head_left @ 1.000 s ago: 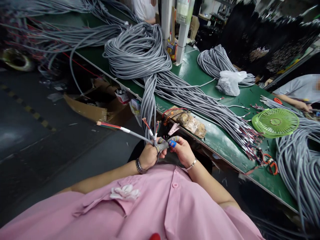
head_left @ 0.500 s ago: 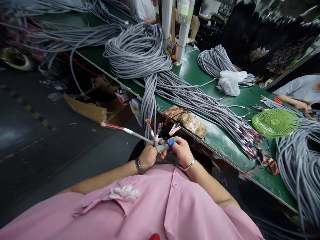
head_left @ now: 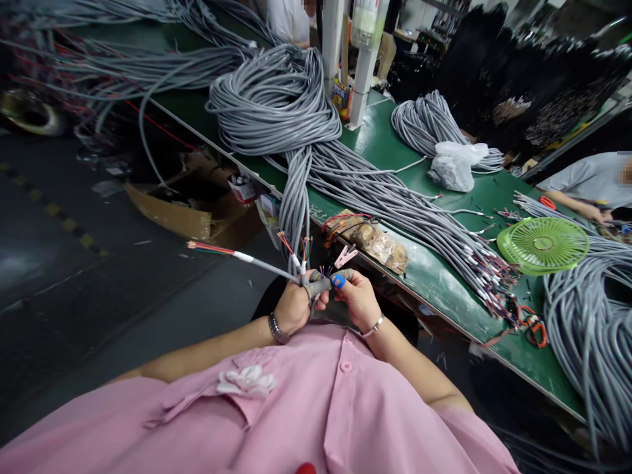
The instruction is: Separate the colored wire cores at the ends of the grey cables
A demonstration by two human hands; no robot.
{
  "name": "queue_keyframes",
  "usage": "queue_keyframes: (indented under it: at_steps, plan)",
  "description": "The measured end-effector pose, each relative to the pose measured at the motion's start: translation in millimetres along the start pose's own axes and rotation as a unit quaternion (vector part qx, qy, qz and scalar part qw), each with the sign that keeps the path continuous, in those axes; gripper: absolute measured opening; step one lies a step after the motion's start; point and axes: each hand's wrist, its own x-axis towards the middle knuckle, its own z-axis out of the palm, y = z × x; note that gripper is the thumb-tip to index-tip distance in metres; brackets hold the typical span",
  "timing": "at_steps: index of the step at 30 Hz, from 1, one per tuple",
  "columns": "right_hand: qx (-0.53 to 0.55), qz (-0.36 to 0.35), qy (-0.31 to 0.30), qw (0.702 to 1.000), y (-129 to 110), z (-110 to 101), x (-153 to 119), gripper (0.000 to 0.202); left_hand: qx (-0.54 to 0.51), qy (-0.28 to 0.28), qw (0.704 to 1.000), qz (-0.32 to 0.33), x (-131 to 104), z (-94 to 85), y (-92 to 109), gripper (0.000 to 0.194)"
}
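My left hand [head_left: 295,306] is closed round several grey cables [head_left: 269,266], whose stripped ends show white sleeves and coloured wires. One cable points left, and others stick up between the hands. My right hand [head_left: 360,299] meets the left, thumb and forefinger pressed together at small thin wires [head_left: 324,270]. A blue cover sits on the right thumb, and wrapped fingertips show on both hands. Just above the right hand is a pink clip [head_left: 345,255] at the bench edge.
On the green bench [head_left: 375,155] lie a large grey cable coil [head_left: 271,99], a long cable bundle [head_left: 395,204], a green fan [head_left: 543,245] and orange-handled scissors [head_left: 537,329]. A cardboard box [head_left: 168,210] stands below at left. Another person's hand [head_left: 600,214] is at far right.
The held cable pointing left and the upright ends have shifted slightly left. More of the thin wires shows between my hands, which stay close together.
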Motion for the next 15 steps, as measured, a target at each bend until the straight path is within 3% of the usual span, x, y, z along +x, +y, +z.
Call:
queue_keyframes:
  at_steps: [8,12,15]
  plan:
    - [0.102,0.035,-0.046,0.993,1.6,-15.5,6.2,0.035,-0.015,-0.020,1.000,-0.013,1.0,0.5,11.1,0.023]
    - [0.134,0.072,-0.026,0.988,-5.6,-23.3,25.2,0.049,-0.040,-0.064,0.997,-0.018,2.1,3.2,18.5,0.022]
    - [0.147,0.082,-0.054,0.984,-10.4,-19.9,37.8,0.052,-0.065,-0.094,0.993,-0.026,4.7,7.5,21.3,0.022]
